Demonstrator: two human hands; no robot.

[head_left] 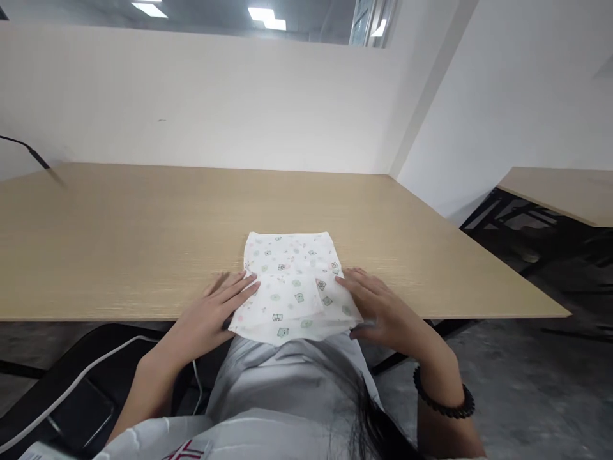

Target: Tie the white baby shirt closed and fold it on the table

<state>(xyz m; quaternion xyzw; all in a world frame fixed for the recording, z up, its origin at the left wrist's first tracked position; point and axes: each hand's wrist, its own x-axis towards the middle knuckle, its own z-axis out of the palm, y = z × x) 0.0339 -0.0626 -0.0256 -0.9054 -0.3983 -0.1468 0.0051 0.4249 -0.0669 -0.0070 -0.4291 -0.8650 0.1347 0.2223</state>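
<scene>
Grip unclenched on both sides: lays the left hand (205, 319) with fingers stretched over the left edge of the white cloth (297, 287), and rests the right hand (385, 312) along its right edge, fingertips on the fabric. Finds the cloth spread between both hands at the near side of the surface (143, 230), with a crease across it and small green, grey and pink prints scattered about. Lets its near edge hang past the front of the surface, over a light grey garment (287, 383). Wears a black coiled bracelet (443, 396) on the right wrist.

Spreads outward into broad, pale wood-toned board, faintly streaked with sheen around the hands. Shows at far left a thin black cable (38, 157) with a thicker end. Meets a white back wall (239, 102) bearing a small mark (161, 120), then corners into a white side wall (527, 89) on the right. Gives, above the back wall, onto a grey strip with bright lights (268, 18). Leaves a gap at right before a second table (569, 191) on a dark frame, over mottled grey floor (517, 383). Runs a white cable (83, 377) across something black at lower left, too unclear to name.
</scene>
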